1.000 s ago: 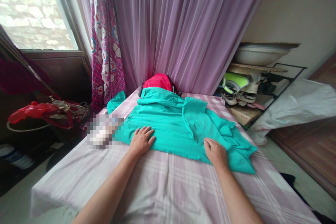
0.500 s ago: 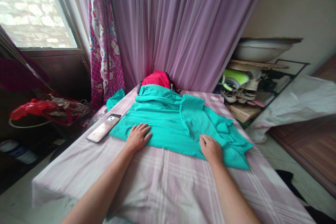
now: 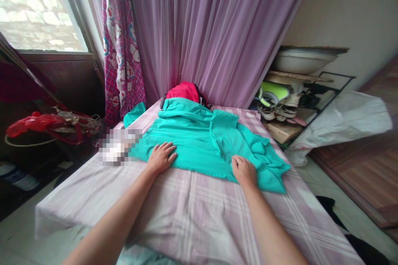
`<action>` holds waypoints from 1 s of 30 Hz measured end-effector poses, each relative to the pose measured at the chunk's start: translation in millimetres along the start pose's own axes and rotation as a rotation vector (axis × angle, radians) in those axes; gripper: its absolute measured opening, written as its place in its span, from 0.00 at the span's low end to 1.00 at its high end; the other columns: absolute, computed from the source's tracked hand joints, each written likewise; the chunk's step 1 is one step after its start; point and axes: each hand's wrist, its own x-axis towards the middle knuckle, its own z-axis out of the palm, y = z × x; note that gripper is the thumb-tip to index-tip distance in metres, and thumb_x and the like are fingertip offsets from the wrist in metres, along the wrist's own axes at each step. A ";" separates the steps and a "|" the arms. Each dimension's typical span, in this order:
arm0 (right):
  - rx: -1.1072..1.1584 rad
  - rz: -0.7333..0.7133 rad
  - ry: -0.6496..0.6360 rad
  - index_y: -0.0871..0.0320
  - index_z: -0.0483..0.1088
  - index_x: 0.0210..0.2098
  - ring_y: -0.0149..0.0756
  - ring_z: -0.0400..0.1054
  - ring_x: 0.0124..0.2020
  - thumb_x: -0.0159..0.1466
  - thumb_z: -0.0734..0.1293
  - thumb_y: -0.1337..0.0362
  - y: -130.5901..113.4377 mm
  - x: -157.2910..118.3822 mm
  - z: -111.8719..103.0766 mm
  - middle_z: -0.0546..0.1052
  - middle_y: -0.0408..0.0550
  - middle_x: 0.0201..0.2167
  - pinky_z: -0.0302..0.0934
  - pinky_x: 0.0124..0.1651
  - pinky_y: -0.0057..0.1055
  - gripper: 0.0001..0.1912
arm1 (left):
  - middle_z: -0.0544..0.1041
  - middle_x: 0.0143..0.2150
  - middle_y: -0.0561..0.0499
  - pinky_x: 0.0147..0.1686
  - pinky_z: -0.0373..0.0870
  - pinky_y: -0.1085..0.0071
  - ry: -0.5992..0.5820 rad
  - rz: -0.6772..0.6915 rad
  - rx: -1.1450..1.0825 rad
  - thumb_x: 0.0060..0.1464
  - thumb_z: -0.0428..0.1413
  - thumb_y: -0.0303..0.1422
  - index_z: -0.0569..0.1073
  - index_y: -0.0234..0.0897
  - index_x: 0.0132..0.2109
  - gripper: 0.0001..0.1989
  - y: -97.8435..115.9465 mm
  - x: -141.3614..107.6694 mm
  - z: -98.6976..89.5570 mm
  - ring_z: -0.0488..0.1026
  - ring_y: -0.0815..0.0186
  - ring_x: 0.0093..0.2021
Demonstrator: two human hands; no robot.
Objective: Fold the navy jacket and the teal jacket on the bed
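A teal garment lies across the bed-like surface, partly folded, with a flap turned over toward its right side and a bunched part at the far right. My left hand rests flat on its near left edge, fingers stretched out and slightly spread. On the near right part, my right hand has its fingers curled down against the cloth, which creases at the fingertips. The exact grip under those fingers is hidden.
A plaid sheet covers the surface. Behind the garment sits a pink-red bag-like item before a purple curtain. Left of the garment is a pixelated patch. A shoe rack and white plastic bag stand right.
Everything sits slightly further left and up in the view. Both hands keep their places on the garment. The phone at left, clear earlier, is now pixelated over.
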 end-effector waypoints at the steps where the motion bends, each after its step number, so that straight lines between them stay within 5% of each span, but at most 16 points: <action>1: -0.002 -0.001 0.001 0.55 0.79 0.46 0.39 0.72 0.51 0.68 0.57 0.63 0.3 -0.1 0.5 0.80 0.51 0.49 0.60 0.52 0.32 0.19 | 0.67 0.68 0.49 0.66 0.56 0.50 -0.001 0.000 0.001 0.66 0.44 0.47 0.69 0.48 0.64 0.25 0.2 0.0 -0.4 0.61 0.54 0.68; 19: -0.030 0.055 0.075 0.55 0.79 0.43 0.38 0.73 0.48 0.67 0.57 0.66 -22.1 -2.9 -10.8 0.81 0.50 0.46 0.60 0.52 0.32 0.19 | 0.64 0.70 0.49 0.67 0.55 0.49 0.030 -0.001 0.036 0.66 0.46 0.46 0.70 0.49 0.63 0.23 2.4 -2.4 2.6 0.60 0.53 0.69; 26: 0.030 -0.013 0.233 0.56 0.79 0.47 0.43 0.68 0.56 0.67 0.58 0.66 -23.1 -7.0 -17.7 0.79 0.53 0.51 0.53 0.62 0.42 0.18 | 0.64 0.70 0.49 0.67 0.55 0.49 0.015 0.010 0.047 0.66 0.45 0.47 0.69 0.49 0.63 0.24 1.2 -2.1 2.9 0.60 0.53 0.69; 30: -0.060 0.194 0.290 0.58 0.75 0.54 0.50 0.65 0.59 0.67 0.59 0.60 -4.1 -15.4 -32.2 0.75 0.58 0.57 0.54 0.59 0.49 0.21 | 0.65 0.69 0.49 0.67 0.54 0.48 -0.005 0.015 0.050 0.66 0.44 0.48 0.68 0.48 0.65 0.26 1.4 -2.2 1.7 0.59 0.52 0.70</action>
